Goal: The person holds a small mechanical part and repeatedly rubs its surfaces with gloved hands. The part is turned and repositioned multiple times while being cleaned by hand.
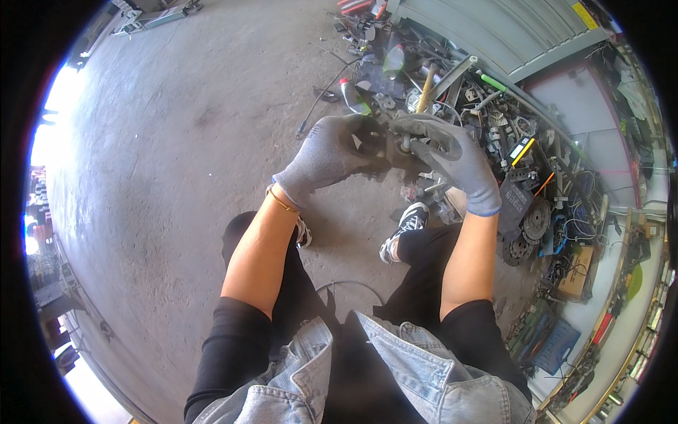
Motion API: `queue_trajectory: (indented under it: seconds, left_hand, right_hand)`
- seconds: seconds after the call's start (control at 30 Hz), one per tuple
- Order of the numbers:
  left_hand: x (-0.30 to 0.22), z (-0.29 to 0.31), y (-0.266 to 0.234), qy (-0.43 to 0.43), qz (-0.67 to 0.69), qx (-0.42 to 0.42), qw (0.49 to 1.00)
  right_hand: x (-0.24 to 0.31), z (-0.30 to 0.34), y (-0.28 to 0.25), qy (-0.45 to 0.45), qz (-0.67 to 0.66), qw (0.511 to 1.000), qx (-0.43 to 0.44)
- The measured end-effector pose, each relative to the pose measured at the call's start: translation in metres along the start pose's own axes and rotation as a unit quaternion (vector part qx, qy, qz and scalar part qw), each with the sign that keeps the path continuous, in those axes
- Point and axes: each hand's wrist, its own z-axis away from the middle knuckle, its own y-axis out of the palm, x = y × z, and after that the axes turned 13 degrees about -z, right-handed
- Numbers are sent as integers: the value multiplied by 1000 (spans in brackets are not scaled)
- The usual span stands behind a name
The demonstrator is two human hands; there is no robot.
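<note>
Grip: left hand [339,150] and right hand [455,159], both grey-gloved, close together, each clamped on a dark metal part [400,158] from its own side.
Part: held up between them over the concrete floor [176,148] — one piece or several, I cannot tell.
Heap: scrap pile [519,131] beyond and to the right — red-capped bottle [354,97] at its left edge, round discs [537,218] lower down.

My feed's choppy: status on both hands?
Left grey-gloved hand, right grey-gloved hand: both holding dark, irregular metal part. Jumbled scrap heap ahead and right.
</note>
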Motion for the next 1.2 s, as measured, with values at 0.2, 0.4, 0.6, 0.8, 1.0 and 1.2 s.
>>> queue_trajectory:
  seconds: [0.2, 0.4, 0.6, 0.8, 1.0, 1.2]
  left_hand:
    - [0, -2, 0, -1, 51, 1, 999]
    - [3, -4, 1, 7, 64, -6, 998]
    - [5, -4, -2, -27, 85, -46, 995]
    - [9, -8, 6, 2, 75, -157, 985]
    - [9, -8, 9, -47, 111, -148, 981]
    - [1, -3, 6, 6, 73, -102, 992]
  right_hand:
    - [14, 8, 5, 8, -16, 999, -31]
    - [-3, 3, 0, -76, 228, 969, -61]
    - [-5, -4, 6, -146, 353, 918, -105]
    - [2, -10, 39, -167, 418, 875, -179]
    - [9, -12, 33, -135, 279, 944, -113]
    - [25, 3, 1, -87, 229, 968, -57]
